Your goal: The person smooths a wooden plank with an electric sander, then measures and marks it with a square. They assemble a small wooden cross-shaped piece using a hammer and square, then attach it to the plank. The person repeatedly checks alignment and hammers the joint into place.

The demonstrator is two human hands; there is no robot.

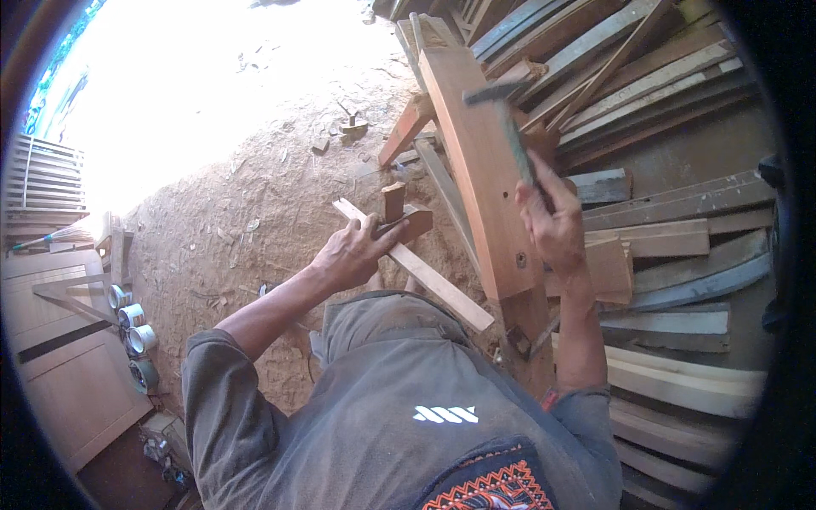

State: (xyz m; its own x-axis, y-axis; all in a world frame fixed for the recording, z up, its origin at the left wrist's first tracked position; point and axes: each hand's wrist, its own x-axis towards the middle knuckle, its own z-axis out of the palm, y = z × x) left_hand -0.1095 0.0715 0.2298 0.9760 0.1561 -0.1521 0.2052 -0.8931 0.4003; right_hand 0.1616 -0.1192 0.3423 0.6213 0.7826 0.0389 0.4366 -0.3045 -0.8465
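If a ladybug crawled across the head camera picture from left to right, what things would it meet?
Slatted wooden rack → round white containers → the person's left hand → hammer's head → the person's right hand → curved blue-grey board.

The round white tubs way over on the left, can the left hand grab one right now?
Probably not: the left hand is gripping a pale wooden strip and a brown wooden block, and the white tubs sit well off to its left, across the dirt ground.
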